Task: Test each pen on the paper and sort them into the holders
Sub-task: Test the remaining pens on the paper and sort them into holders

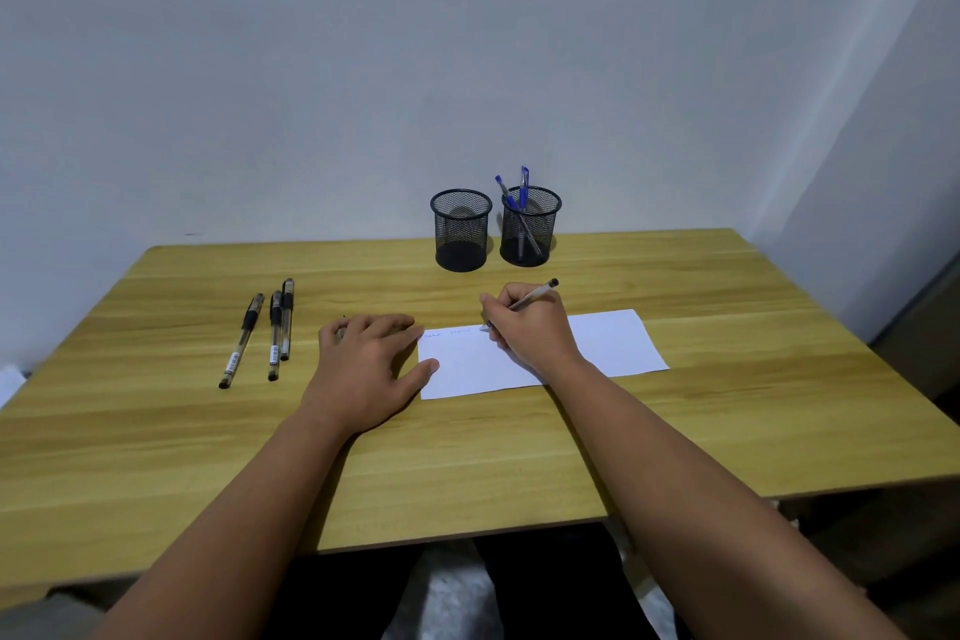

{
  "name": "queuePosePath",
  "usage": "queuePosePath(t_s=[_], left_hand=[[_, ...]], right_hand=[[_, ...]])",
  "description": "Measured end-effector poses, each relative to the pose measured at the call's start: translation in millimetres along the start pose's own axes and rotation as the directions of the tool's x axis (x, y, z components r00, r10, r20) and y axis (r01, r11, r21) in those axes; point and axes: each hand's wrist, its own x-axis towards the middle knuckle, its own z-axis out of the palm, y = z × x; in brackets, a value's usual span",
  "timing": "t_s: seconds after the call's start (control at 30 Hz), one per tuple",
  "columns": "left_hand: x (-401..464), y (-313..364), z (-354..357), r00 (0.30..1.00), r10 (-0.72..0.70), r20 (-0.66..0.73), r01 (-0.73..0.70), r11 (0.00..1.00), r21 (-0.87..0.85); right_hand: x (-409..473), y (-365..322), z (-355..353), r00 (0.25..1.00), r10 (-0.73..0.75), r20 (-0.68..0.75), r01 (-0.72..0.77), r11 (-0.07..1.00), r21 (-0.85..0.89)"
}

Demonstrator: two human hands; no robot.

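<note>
Mid-frame, the right hand (530,327) is gripping a clear-barrelled pen with a dark end (535,296), its tip touching the white paper sheet (613,343) on the wooden table (727,405). The left hand (369,364) is lying flat, fingers relaxed, touching the sheet's left edge. Three black-capped pens (270,333) are lying at left. Toward the top centre, two black mesh holders (461,230) are standing side by side, the right one (530,226) holding blue pens (523,182).

Colours and patterns seen on the desk

The table (519,431) is finished in yellowish wood grain with lengthwise streaks. The paper (613,343) is white, marked with faint blue scribbles near its far edge. Both mesh holders (461,229) (530,226) are black, with a fine grid pattern. Blue caps are seen on the pens (523,182) in the right holder. The three loose pens (275,333) are clear-barrelled with black caps and grips and small white labels. The wall (467,42) is pale grey-white.
</note>
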Motion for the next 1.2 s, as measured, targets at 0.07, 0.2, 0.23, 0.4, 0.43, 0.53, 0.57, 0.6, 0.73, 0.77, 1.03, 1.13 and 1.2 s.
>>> queuePosePath(t_s=[0.07, 0.2, 0.23, 0.4, 0.43, 0.53, 0.57, 0.6, 0.73, 0.77, 1.03, 1.13, 1.2], left_hand=[[0, 0, 0, 1.000, -0.003, -0.002, 0.003, 1.000, -0.001], [0, 0, -1, 1.000, -0.005, 0.007, 0.005, 1.000, 0.003], [0, 0, -1, 1.000, -0.005, 0.007, 0.005, 1.000, 0.004], [0, 1, -1, 1.000, -0.006, 0.009, 0.006, 1.000, 0.012], [0, 0, -1, 1.000, -0.005, 0.007, 0.005, 1.000, 0.012], [0, -1, 0, 1.000, -0.003, -0.001, 0.003, 1.000, 0.011], [0, -1, 1, 1.000, -0.003, -0.001, 0.003, 1.000, 0.013], [1, -1, 1, 1.000, -0.002, -0.003, 0.002, 1.000, 0.015], [1, -3, 4, 1.000, 0.003, -0.017, -0.003, 1.000, 0.015], [1, -3, 4, 1.000, 0.003, -0.016, -0.002, 1.000, 0.015], [1, -2, 4, 1.000, -0.006, -0.022, 0.006, 1.000, 0.006], [2, -1, 3, 1.000, -0.005, -0.013, 0.005, 1.000, 0.017], [2, -1, 2, 1.000, -0.006, -0.012, 0.006, 1.000, 0.011]], right_hand=[[-1, -2, 0, 1.000, 0.013, -0.017, -0.013, 0.999, 0.034], [-2, -10, -4, 0.995, 0.075, -0.073, -0.058, 0.976, 0.211], [-3, -11, -5, 0.995, 0.070, -0.073, -0.053, 0.975, 0.214], [0, -5, -1, 0.995, 0.015, -0.103, -0.008, 0.998, 0.063], [0, -4, 0, 0.995, 0.022, -0.098, -0.016, 0.998, 0.060], [2, -1, 0, 0.997, 0.039, -0.066, -0.036, 0.998, 0.053], [1, 0, 0, 0.998, 0.037, -0.050, -0.035, 0.998, 0.042], [1, 0, 0, 0.999, 0.034, -0.040, -0.033, 0.999, 0.031], [3, 3, -1, 0.999, 0.019, -0.042, -0.020, 1.000, -0.015], [3, 4, -1, 0.999, 0.016, -0.042, -0.018, 1.000, -0.026], [4, 4, 0, 0.999, -0.010, -0.047, 0.006, 0.997, -0.078], [6, 7, 1, 0.998, -0.012, -0.064, 0.007, 0.997, -0.081], [6, 7, 0, 0.997, -0.005, -0.076, 0.000, 0.997, -0.073]])
